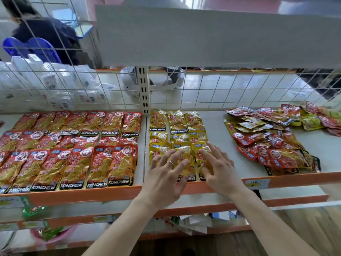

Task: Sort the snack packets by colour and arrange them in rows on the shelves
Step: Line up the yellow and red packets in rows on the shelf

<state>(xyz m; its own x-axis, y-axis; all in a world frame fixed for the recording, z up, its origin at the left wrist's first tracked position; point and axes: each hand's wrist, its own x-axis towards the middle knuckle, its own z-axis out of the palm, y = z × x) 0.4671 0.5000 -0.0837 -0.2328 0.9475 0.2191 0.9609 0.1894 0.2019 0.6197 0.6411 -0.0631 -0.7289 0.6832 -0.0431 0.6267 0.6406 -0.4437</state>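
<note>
Packets (178,124), glossy yellow, neatly rowed

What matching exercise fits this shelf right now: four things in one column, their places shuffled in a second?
Things:
1. red packets
2. yellow packets
3. mixed pile
4. white headset

Places:
a. behind the wire mesh
b. loose heap at the right of the shelf
c. neat rows, left section
d. rows in the middle, under the left hand and right hand

Pairs: 1-c, 2-d, 3-b, 4-a.
</note>
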